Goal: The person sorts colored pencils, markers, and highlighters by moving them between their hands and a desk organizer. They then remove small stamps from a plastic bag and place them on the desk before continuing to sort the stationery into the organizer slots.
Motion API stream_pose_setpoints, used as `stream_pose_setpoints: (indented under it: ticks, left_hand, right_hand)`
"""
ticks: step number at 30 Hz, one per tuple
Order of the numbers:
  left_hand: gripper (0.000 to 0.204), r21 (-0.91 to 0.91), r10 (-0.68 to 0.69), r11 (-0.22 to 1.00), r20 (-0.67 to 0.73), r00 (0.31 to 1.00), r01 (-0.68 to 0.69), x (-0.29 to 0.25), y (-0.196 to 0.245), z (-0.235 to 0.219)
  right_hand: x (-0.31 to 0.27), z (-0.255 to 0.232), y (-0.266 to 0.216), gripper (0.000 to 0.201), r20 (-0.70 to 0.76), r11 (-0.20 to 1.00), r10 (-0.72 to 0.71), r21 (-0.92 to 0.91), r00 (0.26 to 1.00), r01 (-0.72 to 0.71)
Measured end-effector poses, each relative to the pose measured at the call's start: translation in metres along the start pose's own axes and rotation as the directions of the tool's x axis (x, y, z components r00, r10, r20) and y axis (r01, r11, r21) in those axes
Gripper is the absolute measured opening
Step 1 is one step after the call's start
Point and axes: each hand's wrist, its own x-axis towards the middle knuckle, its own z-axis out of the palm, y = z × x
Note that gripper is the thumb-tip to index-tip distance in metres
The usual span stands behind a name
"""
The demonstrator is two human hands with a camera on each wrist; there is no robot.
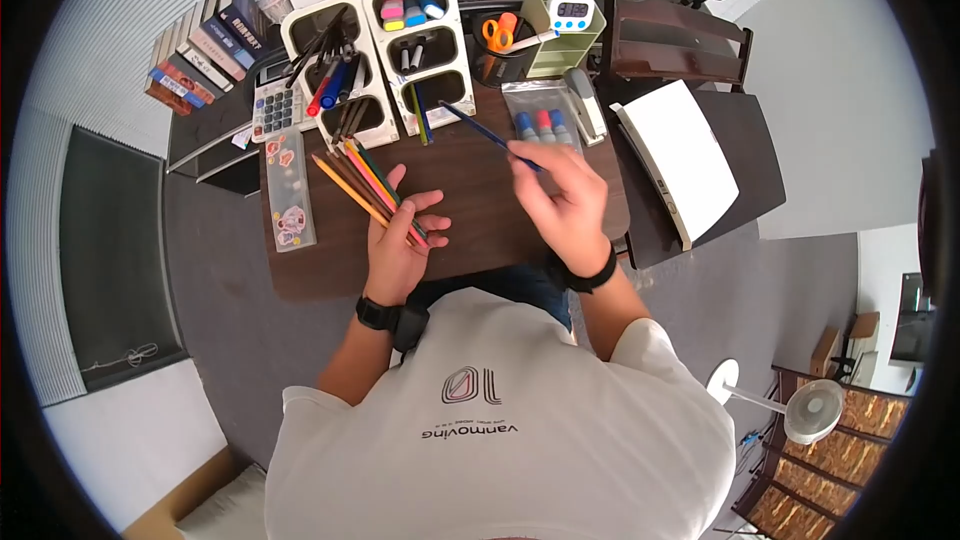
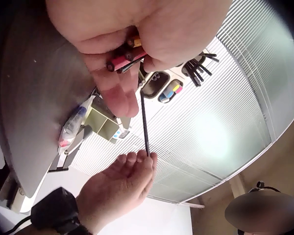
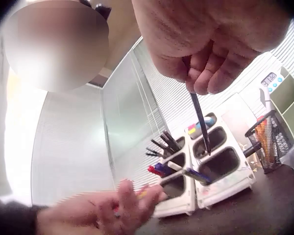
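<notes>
My left hand (image 1: 395, 255) holds a bundle of several colored pencils (image 1: 362, 185) between thumb and palm, the fingers partly spread. Orange, pink, yellow, brown and green ones fan out toward the organizers. My right hand (image 1: 572, 195) pinches one dark blue pencil (image 1: 482, 128) near its end. That pencil slants down, its far end at the front compartment of the right white organizer (image 1: 462, 52). In that compartment, green and blue pencils (image 1: 421, 115) lean on the front rim. The left white organizer (image 1: 367, 36) carries dark pens, red and blue markers, and brownish pencils in front.
A calculator (image 1: 278, 110) and a clear sticker-covered case (image 1: 290, 190) lie on the left. At the right are a mesh cup (image 1: 505, 65) with orange scissors, a green holder (image 1: 545, 58), a timer (image 1: 572, 8), bagged markers (image 1: 542, 125) and a stapler (image 1: 584, 105).
</notes>
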Motion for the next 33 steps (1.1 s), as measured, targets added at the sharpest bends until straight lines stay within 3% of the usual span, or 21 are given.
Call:
stream_pose_setpoints:
  ticks: [2,5,12,19,22,23,25,26,29,31,32,33]
  left_hand:
    - [0.051,0.026,0.004,1.0,-0.008,1.0,-0.004,0.0,0.0,0.003]
    - [0.05,-0.004,0.007,1.0,-0.002,1.0,-0.007,-0.001,0.001,0.005]
    - [0.036,-0.087,0.041,0.995,-0.059,0.997,-0.046,-0.004,-0.005,-0.002]
    - [0.029,-0.231,0.045,0.972,-0.026,0.999,-0.049,0.003,-0.014,-0.016]
    - [0.031,-0.269,0.079,0.96,-0.03,0.996,-0.084,0.003,-0.013,-0.012]
    - [0.031,-0.275,0.09,0.956,-0.056,0.994,-0.102,0.003,-0.013,-0.012]
    - [0.034,-0.237,0.099,0.966,-0.021,0.995,-0.101,0.004,-0.013,-0.011]
    - [0.036,-0.197,0.079,0.977,-0.024,0.997,-0.082,0.005,-0.013,-0.014]
    - [0.036,-0.146,0.089,0.985,-0.029,0.996,-0.092,0.003,-0.013,-0.009]
    - [0.038,-0.148,0.087,0.985,-0.01,0.996,-0.087,0.002,-0.014,-0.01]
    - [0.039,-0.164,0.082,0.983,-0.009,0.997,-0.083,0.001,-0.013,-0.007]
    - [0.04,-0.18,0.076,0.981,-0.004,0.997,-0.075,0.0,-0.012,-0.005]
  right_hand:
    - [0.005,0.015,0.017,0.027,0.081,0.976,-0.079,-0.196,0.994,0.094]
    - [0.015,0.046,0.044,0.027,0.143,0.953,-0.116,-0.262,0.983,0.151]
    - [0.022,0.079,0.056,0.034,0.312,0.969,0.04,-0.246,0.949,0.04]
    - [0.022,0.073,0.036,0.032,0.252,0.961,0.02,-0.272,0.968,0.051]
    - [0.004,0.063,0.013,0.022,0.186,0.978,0.061,-0.206,0.981,-0.022]
    - [-0.007,0.062,0.006,0.022,0.212,0.981,0.058,-0.192,0.976,-0.017]
    - [-0.025,0.059,-0.006,0.018,0.441,0.981,0.195,-0.076,0.876,-0.18]
    - [-0.033,0.062,-0.007,0.018,0.45,0.982,0.191,-0.072,0.872,-0.177]
    - [-0.054,0.069,0.007,0.017,0.459,0.97,0.243,-0.125,0.854,-0.209]
    - [-0.053,0.068,0.013,0.017,0.329,0.992,0.069,-0.122,0.942,-0.03]
    - [-0.051,0.065,0.009,0.017,0.325,0.992,0.072,-0.124,0.943,-0.033]
    - [-0.048,0.059,0.003,0.016,0.272,0.987,0.162,-0.065,0.949,-0.15]
